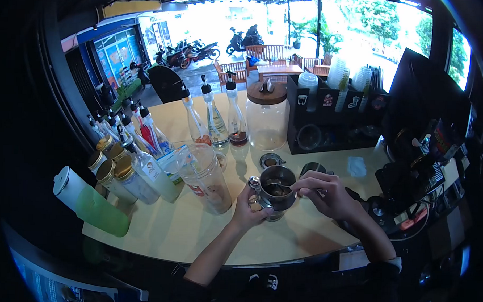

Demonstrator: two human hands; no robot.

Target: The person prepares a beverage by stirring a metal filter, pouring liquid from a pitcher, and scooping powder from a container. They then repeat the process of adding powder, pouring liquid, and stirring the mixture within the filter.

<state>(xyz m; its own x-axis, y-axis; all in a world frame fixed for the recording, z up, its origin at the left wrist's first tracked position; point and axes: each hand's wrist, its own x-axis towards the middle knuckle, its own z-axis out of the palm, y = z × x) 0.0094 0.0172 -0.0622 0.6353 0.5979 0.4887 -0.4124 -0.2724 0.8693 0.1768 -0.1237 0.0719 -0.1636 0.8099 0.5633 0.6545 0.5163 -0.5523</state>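
Note:
A metal drip-filter cup (277, 181) with a small side handle sits on a clear glass mug (275, 212). Dark contents show inside the metal cup. My left hand (246, 208) is closed around the mug and the cup's lower side from the left. Above the cup's right rim, my right hand (325, 192) pinches a thin utensil that dips into the cup; its lower end is hidden. Just behind the cup lies a small round metal piece (272, 161). A tall clear plastic jug (204, 173) stands left of my left hand.
Pump bottles (217, 126) and a wooden-lidded glass jar (266, 120) line the back. Syrup bottles (151, 172), gold-lidded jars (114, 181) and a green tumbler (93, 204) crowd the left. A black cup holder (333, 119) stands back right, with dark equipment (405, 183) at right.

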